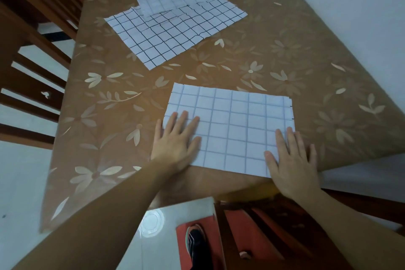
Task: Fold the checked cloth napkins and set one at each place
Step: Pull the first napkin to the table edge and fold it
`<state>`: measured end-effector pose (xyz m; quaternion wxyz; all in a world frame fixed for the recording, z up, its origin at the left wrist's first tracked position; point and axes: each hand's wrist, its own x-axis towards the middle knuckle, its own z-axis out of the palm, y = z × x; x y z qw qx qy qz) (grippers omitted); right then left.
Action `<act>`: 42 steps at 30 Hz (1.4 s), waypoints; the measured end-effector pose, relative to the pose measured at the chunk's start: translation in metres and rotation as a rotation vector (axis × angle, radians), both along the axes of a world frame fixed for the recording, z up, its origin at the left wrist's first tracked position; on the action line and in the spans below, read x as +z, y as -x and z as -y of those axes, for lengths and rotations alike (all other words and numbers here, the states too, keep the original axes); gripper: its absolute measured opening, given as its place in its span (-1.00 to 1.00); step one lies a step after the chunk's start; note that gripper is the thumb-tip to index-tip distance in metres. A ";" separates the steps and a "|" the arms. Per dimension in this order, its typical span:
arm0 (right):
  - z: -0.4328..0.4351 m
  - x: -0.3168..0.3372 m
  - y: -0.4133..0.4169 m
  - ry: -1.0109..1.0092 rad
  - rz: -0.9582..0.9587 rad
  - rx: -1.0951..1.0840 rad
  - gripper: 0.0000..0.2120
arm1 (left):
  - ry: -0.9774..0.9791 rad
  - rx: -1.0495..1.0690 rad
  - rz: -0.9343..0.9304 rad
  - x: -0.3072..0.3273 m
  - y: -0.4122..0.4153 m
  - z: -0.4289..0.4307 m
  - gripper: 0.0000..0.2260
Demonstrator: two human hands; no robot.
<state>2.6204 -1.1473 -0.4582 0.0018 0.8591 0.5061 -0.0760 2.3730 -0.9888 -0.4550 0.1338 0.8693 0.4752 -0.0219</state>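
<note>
The counter [274,50] fills my view, its brown flowered cover running to the wall. Far across it lie the unfolded napkins [173,35], three overlapping, well apart from my work. Nearer, by the counter's edge, sits the napkin I am folding [230,127], lying flat with its pale side up. My left hand [177,140] rests on its left edge, my right hand [293,160] on its lower right corner. Both sets of fingers [182,120] are spread wide and flat, holding nothing. To do this well, I judge I should press outward, smooth the layers, and check edges align before creasing.
</note>
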 end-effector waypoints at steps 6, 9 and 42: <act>0.013 0.008 0.009 -0.062 0.013 0.389 -0.30 | 0.036 -0.271 0.029 0.013 -0.034 0.047 -0.47; 0.014 0.010 0.013 -0.089 -0.007 0.512 -0.35 | 0.016 -0.306 -0.034 0.011 -0.041 0.056 -0.42; 0.031 0.034 -0.057 -0.321 0.097 0.818 -0.73 | 0.029 -0.346 -0.096 0.026 -0.062 0.069 -0.37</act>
